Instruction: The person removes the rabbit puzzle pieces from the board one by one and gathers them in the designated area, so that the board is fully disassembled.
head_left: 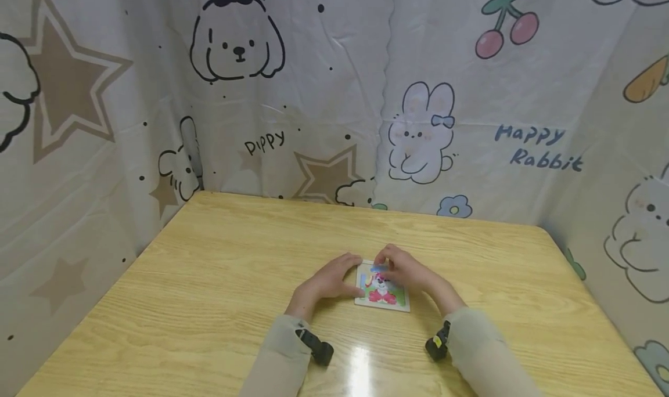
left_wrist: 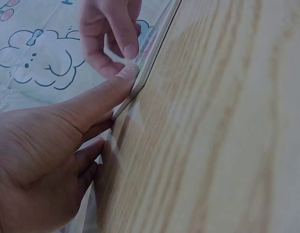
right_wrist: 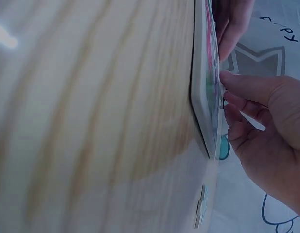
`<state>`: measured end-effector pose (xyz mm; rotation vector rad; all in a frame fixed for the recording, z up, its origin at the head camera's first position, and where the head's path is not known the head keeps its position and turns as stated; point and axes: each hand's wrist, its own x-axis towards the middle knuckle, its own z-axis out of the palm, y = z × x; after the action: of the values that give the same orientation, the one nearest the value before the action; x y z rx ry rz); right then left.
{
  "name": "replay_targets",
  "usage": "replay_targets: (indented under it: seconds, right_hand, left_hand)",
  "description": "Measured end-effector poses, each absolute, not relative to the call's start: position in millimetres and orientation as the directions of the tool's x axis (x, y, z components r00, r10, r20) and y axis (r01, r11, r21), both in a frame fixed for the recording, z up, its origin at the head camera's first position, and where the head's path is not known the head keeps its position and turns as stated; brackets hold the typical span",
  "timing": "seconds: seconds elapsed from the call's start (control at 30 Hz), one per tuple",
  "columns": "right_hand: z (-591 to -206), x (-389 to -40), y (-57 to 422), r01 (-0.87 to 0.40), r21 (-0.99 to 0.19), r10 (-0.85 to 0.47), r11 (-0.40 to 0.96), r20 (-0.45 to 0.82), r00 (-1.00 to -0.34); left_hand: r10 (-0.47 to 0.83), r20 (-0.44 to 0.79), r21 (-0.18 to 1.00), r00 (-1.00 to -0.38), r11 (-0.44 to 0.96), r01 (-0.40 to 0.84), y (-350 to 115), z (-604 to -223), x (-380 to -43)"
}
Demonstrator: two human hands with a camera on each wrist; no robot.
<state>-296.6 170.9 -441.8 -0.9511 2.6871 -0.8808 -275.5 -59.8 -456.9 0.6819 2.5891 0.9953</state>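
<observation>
A small square puzzle board (head_left: 382,297) in a pale frame lies on the table, bearing a cartoon figure in pink and white on a coloured ground. My left hand (head_left: 330,279) holds the board by its left side, its thumb (left_wrist: 121,80) on the frame and its fingers round the far corner. Over the board's upper right part, my right hand (head_left: 408,269) bends its thumb and fingertips close together at a light blue puzzle piece (head_left: 378,268), partly covered by the fingers. In the right wrist view, the right thumb (right_wrist: 247,87) and fingertips meet right at the board's face.
The board rests on a wood-grain table (head_left: 219,281). In the right wrist view a small flat piece (right_wrist: 201,208) lies on the table beyond the board. Behind stands a curtain (head_left: 324,66) printed with cartoon animals and stars. Each wrist wears a black camera (head_left: 320,349).
</observation>
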Motion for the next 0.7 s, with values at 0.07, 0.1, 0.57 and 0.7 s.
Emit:
replay_targets:
  seconds: [0.07,0.1,0.57,0.7]
  right_hand:
    - [-442.9,-297.6,167.8,-0.546,-0.558,-0.637,0.625,0.039,-0.770]
    - [-443.4,-298.1,166.8,-0.555,-0.551,-0.647,0.623,0.037,-0.762]
    - [-442.1,-303.1,158.0,-0.595,-0.495,-0.675,0.633,0.024,-0.738]
    - [-440.9,-302.5,155.0,-0.620,-0.442,-0.676,0.648,0.042,-0.736]
  left_hand:
    - [0.527,-0.084,0.681,-0.846,0.650,0.337,-59.4,-457.8,-275.3]
    - [0.528,-0.081,0.677,-0.846,0.652,0.342,-59.2,-458.2,-275.3]
    - [0.522,-0.077,0.671,-0.850,0.657,0.343,-59.3,-457.6,-275.1]
    - [0.518,-0.080,0.676,-0.851,0.656,0.336,-59.8,-456.6,-275.4]
